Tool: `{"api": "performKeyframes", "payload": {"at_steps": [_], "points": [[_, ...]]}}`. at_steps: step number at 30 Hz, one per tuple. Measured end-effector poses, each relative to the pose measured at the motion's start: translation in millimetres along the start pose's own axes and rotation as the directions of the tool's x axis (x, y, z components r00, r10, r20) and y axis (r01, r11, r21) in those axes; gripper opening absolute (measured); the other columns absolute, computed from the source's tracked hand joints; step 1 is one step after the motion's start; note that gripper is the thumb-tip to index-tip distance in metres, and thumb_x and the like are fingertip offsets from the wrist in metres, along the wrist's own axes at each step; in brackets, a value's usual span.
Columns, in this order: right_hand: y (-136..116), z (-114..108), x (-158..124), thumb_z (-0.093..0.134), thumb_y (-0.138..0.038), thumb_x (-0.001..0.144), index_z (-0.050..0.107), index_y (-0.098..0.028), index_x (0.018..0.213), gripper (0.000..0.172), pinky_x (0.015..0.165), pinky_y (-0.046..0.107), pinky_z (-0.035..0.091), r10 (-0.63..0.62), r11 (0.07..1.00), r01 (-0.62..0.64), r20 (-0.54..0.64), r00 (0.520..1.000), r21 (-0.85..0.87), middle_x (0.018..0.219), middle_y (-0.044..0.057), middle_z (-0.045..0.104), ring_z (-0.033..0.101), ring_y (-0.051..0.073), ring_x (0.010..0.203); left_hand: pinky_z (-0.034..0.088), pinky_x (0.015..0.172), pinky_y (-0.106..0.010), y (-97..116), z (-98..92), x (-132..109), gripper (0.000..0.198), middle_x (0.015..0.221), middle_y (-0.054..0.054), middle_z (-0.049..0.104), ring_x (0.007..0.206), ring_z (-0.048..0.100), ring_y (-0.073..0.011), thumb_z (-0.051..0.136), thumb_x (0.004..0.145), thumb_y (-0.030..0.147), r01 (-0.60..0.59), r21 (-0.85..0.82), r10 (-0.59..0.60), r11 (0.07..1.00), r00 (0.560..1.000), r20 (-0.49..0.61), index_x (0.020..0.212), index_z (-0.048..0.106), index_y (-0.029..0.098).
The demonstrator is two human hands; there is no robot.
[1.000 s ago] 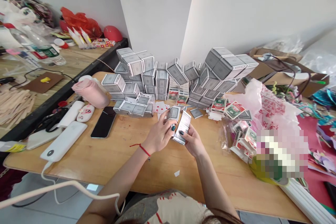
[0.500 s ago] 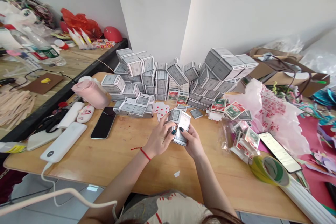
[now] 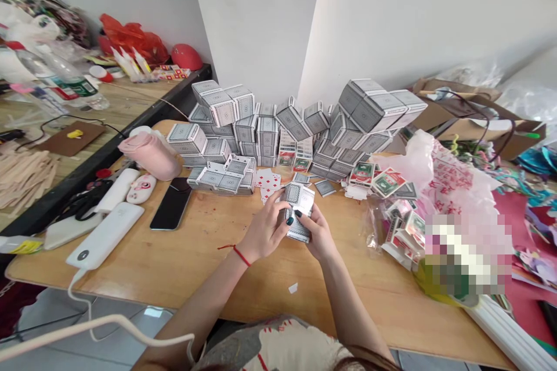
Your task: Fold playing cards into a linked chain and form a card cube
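Okay so, going left to right from where my grip is. Way off to my left there's a white power bank (image 3: 104,236) with a cable plugged in, and beyond it a pink roll (image 3: 150,155). Coming closer, a dark-screened phone (image 3: 171,203) lies flat on the wooden table (image 3: 195,275), left of my grip and well apart from it. Past the phone, further from me than my hands, sits a low row of card-covered pieces (image 3: 221,178) with a taller left pile (image 3: 224,105) behind. Some face-up diamonds cards (image 3: 267,179) are just beyond my left fingers.

Now the grip itself: my left hand (image 3: 266,226) has the left side of a gray-patterned card block (image 3: 299,204), thumb and fingers close in on it. My right hand (image 3: 319,229) has the other side, thumb pressed on the front. So it's one block between both hands, tilted up off the tabletop; can't tell what the fingers behind it are doing. A paper scrap (image 3: 293,288) lies between my forearms, nearer me.

Right of the grip and further out: a loose card back (image 3: 325,187), the right pile (image 3: 368,110), green-and-red card packs (image 3: 362,173), then a crumpled plastic bag (image 3: 461,182).
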State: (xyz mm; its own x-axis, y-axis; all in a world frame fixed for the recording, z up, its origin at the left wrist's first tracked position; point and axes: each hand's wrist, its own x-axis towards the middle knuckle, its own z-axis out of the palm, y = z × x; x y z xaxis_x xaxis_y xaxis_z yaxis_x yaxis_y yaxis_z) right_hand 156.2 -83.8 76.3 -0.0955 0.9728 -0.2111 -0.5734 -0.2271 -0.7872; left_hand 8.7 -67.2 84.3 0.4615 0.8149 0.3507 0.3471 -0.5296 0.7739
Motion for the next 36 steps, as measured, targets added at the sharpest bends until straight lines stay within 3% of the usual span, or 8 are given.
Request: {"api": "performKeyframes", "payload": {"at_steps": [4, 7, 12, 14, 17, 22, 26, 36], "points": [[2, 1, 1, 0.067, -0.027, 0.068, 0.052, -0.024, 0.103, 0.039, 0.065, 0.028, 0.051, -0.006, 1.0, 0.006, -0.023, 1.0, -0.006, 0.098, 0.002, 0.065, 0.063, 0.018, 0.077, 0.029, 0.101, -0.043, -2, 3.1, -1, 0.027, 0.138, -0.014, 0.025, 0.13, 0.025, -0.0238, 0.036, 0.088, 0.032, -0.017, -0.044, 0.016, 0.999, 1.0, -0.023, 0.112, 0.035, 0.02], [5, 1, 3, 0.066, -0.027, 0.068, 0.053, -0.024, 0.1, 0.035, 0.065, 0.027, 0.049, -0.054, 0.999, 0.054, -0.06, 0.997, -0.004, 0.096, 0.001, 0.066, 0.062, 0.017, 0.078, 0.029, 0.102, -0.044, -1, 5.1, -3, 0.038, 0.139, -0.015, 0.023, 0.13, 0.024, -0.0244, 0.042, 0.086, 0.032, -0.003, -0.09, -0.001, 0.996, 0.999, -0.045, 0.12, 0.029, 0.02], [7, 3, 1, 0.064, -0.03, 0.07, 0.053, -0.024, 0.098, 0.03, 0.069, 0.029, 0.049, -0.109, 0.994, 0.108, -0.091, 0.99, -0.013, 0.093, 0.001, 0.065, 0.062, 0.018, 0.08, 0.032, 0.1, -0.041, 1, 3.8, 2, 0.056, 0.135, -0.013, 0.028, 0.126, 0.027, -0.0255, 0.048, 0.082, 0.038, 0.13, -0.148, -0.139, 0.98, 0.989, -0.054, 0.131, 0.026, 0.023], [7, 5, 0, 0.064, -0.03, 0.07, 0.052, -0.024, 0.098, 0.031, 0.068, 0.029, 0.049, -0.1, 0.995, 0.1, -0.065, 0.993, -0.015, 0.094, 0.001, 0.065, 0.062, 0.018, 0.08, 0.035, 0.098, -0.039, -1, 2.7, 8, 0.052, 0.135, -0.011, 0.03, 0.125, 0.029, -0.0238, 0.043, 0.084, 0.038, 0.18, -0.217, -0.205, 0.96, 0.974, -0.099, 0.132, 0.025, 0.025], [6, 7, -2, 0.065, -0.03, 0.068, 0.053, -0.024, 0.098, 0.033, 0.067, 0.029, 0.049, -0.085, 0.996, 0.083, -0.038, 0.996, -0.04, 0.093, 0.001, 0.065, 0.061, 0.018, 0.079, 0.029, 0.102, -0.037, -5, 2.1, 20, 0.044, 0.132, -0.008, 0.036, 0.124, 0.032, -0.0216, 0.041, 0.086, 0.036, 0.194, -0.267, -0.242, 0.944, 0.957, -0.16, 0.128, 0.033, 0.025], [10, 8, -1, 0.061, -0.037, 0.072, 0.054, -0.023, 0.093, 0.027, 0.062, 0.027, 0.048, -0.117, 0.99, 0.106, -0.13, 0.985, -0.088, 0.081, 0.0, 0.065, 0.061, 0.017, 0.071, 0.035, 0.095, -0.034, -6, 5.3, 29, 0.027, 0.116, -0.006, 0.051, 0.11, 0.046, -0.0186, 0.04, 0.087, 0.031, 0.209, -0.337, -0.272, 0.918, 0.951, -0.15, 0.112, 0.046, 0.022], [14, 5, 1, 0.06, -0.039, 0.073, 0.054, -0.023, 0.091, 0.024, 0.059, 0.026, 0.047, -0.176, 0.982, 0.159, -0.183, 0.967, -0.104, 0.078, -0.001, 0.064, 0.059, 0.015, 0.065, 0.035, 0.095, -0.033, -4, 7.9, 28, 0.025, 0.114, -0.005, 0.051, 0.109, 0.046, -0.0181, 0.042, 0.086, 0.029, 0.193, -0.344, -0.285, 0.919, 0.928, -0.241, 0.11, 0.045, 0.022], [17, 3, 1, 0.061, -0.035, 0.074, 0.054, -0.022, 0.088, 0.021, 0.057, 0.023, 0.045, -0.159, 0.986, 0.144, -0.192, 0.969, -0.09, 0.075, -0.002, 0.063, 0.057, 0.013, 0.062, 0.035, 0.095, -0.034, -5, 8.7, 25, 0.025, 0.116, -0.006, 0.05, 0.111, 0.045, -0.0186, 0.036, 0.089, 0.03, 0.167, -0.353, -0.272, 0.92, 0.924, -0.271, 0.111, 0.045, 0.022]]}}
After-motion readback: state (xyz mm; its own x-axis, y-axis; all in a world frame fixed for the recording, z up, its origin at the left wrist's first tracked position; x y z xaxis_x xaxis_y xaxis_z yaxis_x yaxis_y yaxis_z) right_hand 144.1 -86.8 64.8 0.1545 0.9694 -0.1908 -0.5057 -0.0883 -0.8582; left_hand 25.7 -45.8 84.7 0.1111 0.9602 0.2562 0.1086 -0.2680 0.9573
